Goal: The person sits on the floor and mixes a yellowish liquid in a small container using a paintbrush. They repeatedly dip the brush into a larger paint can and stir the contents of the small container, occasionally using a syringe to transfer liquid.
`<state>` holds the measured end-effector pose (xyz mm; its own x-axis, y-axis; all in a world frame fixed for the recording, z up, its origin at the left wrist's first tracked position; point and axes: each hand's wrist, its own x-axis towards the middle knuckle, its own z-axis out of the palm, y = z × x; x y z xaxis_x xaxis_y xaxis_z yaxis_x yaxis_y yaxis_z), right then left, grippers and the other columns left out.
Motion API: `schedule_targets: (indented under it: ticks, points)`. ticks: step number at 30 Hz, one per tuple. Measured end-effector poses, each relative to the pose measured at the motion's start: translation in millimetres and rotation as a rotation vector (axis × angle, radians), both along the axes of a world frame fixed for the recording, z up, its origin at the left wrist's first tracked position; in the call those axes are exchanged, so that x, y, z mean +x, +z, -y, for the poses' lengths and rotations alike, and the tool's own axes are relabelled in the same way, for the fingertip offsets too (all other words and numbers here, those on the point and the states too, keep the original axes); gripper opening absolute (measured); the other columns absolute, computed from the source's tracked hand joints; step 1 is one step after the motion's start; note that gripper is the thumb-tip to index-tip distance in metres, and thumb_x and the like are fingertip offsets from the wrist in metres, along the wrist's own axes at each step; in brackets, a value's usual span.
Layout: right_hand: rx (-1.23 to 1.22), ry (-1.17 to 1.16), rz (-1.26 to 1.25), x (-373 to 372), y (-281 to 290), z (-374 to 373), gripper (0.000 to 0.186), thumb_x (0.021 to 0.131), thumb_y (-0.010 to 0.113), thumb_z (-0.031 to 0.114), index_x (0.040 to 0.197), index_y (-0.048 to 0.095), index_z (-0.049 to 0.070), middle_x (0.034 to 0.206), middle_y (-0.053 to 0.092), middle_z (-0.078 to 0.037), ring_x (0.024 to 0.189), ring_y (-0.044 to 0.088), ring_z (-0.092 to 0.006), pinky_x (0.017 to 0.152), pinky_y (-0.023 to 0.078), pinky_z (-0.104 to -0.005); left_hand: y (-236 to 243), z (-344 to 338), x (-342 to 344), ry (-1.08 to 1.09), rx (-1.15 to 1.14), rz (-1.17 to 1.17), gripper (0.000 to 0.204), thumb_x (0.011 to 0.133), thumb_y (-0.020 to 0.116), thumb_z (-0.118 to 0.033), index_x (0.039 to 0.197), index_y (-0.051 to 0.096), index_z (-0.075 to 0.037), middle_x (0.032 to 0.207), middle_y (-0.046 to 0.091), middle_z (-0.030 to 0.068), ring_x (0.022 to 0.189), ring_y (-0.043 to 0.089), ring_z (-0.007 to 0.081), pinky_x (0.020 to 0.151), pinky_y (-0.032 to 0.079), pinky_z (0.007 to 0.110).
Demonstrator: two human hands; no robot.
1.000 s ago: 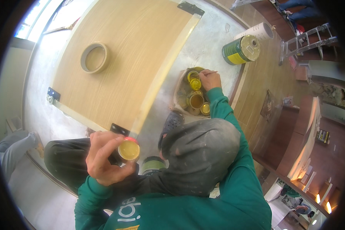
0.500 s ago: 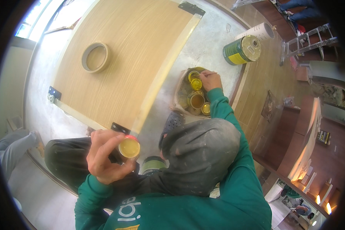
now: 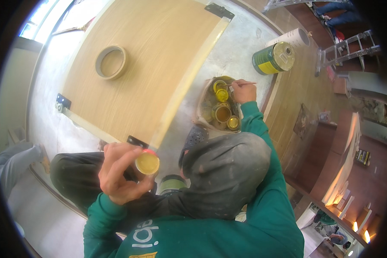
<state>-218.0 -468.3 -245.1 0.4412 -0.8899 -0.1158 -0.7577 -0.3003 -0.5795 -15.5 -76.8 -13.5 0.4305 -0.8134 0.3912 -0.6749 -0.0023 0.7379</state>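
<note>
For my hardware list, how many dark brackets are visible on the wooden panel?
3: top-right bracket, left bracket, and lower bracket near the left hand; others may be hidden.

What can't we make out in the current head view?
All head view:
- Round yellow item in the left grip: underside, turned away from the camera.
- Thin stick in the right grip: its end near the yellow pots, too small and blurred.
- Green can between the legs: lower part, behind the trousers.
- Wooden board: far end, cut by the top edge.
</note>
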Motion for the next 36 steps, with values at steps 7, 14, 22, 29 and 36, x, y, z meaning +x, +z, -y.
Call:
schedule_targets:
  ticks: [7,14,22,29,36]
  points:
    - [0.307,-0.216,0.461,-45.5,39.9,18.3,0.025,0.087,0.071,0.019,0.095,0.075,-0.004,0.084,0.077,-0.01,0.058,0.066,-0.0141,0.049,0.048,-0.0254,0.6,0.4,-2.5,0.009,-0.045,0.021,0.059,0.06,0.084,0.0,0.116,0.067,-0.002,0.098,0.069,0.0145,0.084,0.064,0.0293,0.078,0.048,0.038]
    - [0.625,-0.568,0.562,-107.3,61.3,18.4,0.024,0.091,0.072,0.024,0.102,0.071,0.003,0.093,0.078,-0.011,0.063,0.065,-0.0105,0.05,0.043,-0.0217,0.6,-0.2,-7.4,0.042,-0.071,0.049,0.055,0.059,0.084,0.002,0.112,0.069,-0.001,0.096,0.068,0.0131,0.083,0.064,0.0283,0.076,0.047,0.037]
    - [0.777,-0.626,0.715,-124.8,74.9,7.1,0.02,0.093,0.07,0.025,0.102,0.07,0.008,0.088,0.076,-0.006,0.064,0.063,-0.0107,0.052,0.044,-0.0238,-0.6,-1.9,-10.5,0.029,-0.073,0.099,0.054,0.06,0.083,-0.003,0.112,0.069,0.001,0.098,0.068,0.0156,0.087,0.065,0.0285,0.078,0.053,0.038]
    - [0.85,-0.564,0.849,-125.5,93.8,-0.9,0.018,0.094,0.069,0.024,0.099,0.07,0.006,0.085,0.076,-0.007,0.063,0.063,-0.0137,0.052,0.043,-0.0247,-0.1,1.6,-13.6,0.026,-0.085,0.075,0.053,0.06,0.084,-0.001,0.111,0.07,0.001,0.099,0.069,0.0154,0.087,0.066,0.0285,0.078,0.053,0.038]
    - [0.73,-0.167,1.025,-109.9,241.1,-61.4,0.022,0.095,0.064,0.022,0.096,0.068,0.0,0.083,0.072,-0.013,0.064,0.062,-0.0191,0.053,0.046,-0.0274,6.6,5.3,-16.3,0.038,-0.138,0.054,0.052,0.059,0.085,-0.001,0.109,0.071,-0.001,0.096,0.069,0.0131,0.083,0.066,0.0264,0.075,0.05,0.036]
